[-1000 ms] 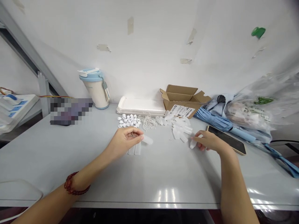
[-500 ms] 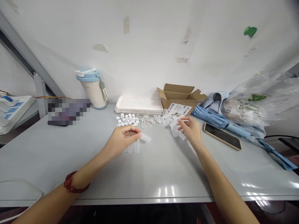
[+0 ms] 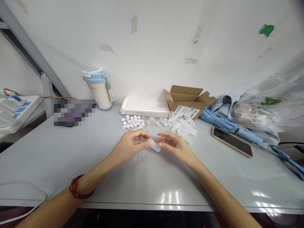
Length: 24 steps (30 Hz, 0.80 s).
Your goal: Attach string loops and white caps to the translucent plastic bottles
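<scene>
Pinching one translucent plastic tube (image 3: 155, 146) between thumb and fingers, the bare left hand (image 3: 131, 145) holds it mid-scene over the grey tabletop (image 3: 175, 180); the bare right hand (image 3: 177, 147), fingers parted, is at the tube's right end, though whether it grips I cannot tell. Farther off, left to right, lie roughly twenty small white plastic caps (image 3: 133, 121), one tangle of white strings (image 3: 152, 123) and one overlapping, uncountable pile of translucent pieces (image 3: 186, 130).

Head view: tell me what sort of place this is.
Probably a workbench for handling small parts, though the room itself is barely visible: a gray tabletop against a wall, heaped translucent plastic pieces and an open cardboard box.
</scene>
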### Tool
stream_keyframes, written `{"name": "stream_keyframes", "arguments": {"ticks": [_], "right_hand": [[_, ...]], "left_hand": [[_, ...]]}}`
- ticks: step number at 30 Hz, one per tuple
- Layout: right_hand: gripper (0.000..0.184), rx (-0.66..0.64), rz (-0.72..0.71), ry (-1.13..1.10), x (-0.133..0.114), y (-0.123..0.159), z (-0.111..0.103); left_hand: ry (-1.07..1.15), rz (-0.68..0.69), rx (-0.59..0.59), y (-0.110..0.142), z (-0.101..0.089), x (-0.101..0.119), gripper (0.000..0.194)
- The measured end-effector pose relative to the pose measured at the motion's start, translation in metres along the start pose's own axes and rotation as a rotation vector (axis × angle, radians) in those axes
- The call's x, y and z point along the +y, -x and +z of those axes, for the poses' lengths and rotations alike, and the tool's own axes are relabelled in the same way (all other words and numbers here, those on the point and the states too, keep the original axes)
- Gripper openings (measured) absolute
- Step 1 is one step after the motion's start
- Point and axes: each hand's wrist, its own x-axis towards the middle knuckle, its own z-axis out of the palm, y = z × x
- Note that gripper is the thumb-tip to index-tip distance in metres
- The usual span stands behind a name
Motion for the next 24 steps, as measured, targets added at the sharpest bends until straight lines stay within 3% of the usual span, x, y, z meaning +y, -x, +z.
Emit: {"name": "stream_keyframes", "arguments": {"ticks": [4, 9, 13, 16, 21, 24], "right_hand": [[0.039, -0.107, -0.039, 0.035, 0.004, 0.007, 0.024], [0.044, 0.013, -0.163, 0.122, 0.008, 0.010, 0.032], [0.035, 0.046, -0.164, 0.086, 0.008, 0.011, 0.032], [0.033, 0.031, -0.131, -0.030, 0.008, 0.010, 0.032], [0.033, 0.016, -0.032, -0.229, 0.007, 0.008, 0.032], [0.032, 0.024, -0.008, -0.281, 0.006, 0.007, 0.032]], "left_hand": [[-0.007, 0.048, -0.005, 0.001, 0.003, 0.002, 0.025], [0.027, 0.017, 0.009, -0.001, 0.003, 0.001, 0.033], [0.031, -0.016, 0.032, -0.001, 0.004, -0.004, 0.032], [-0.091, 0.010, 0.085, 0.001, 0.008, -0.002, 0.029], [-0.469, 0.304, 0.265, 0.008, 0.013, 0.003, 0.020], [-0.605, 0.545, 0.220, 0.008, 0.013, -0.001, 0.019]]}}
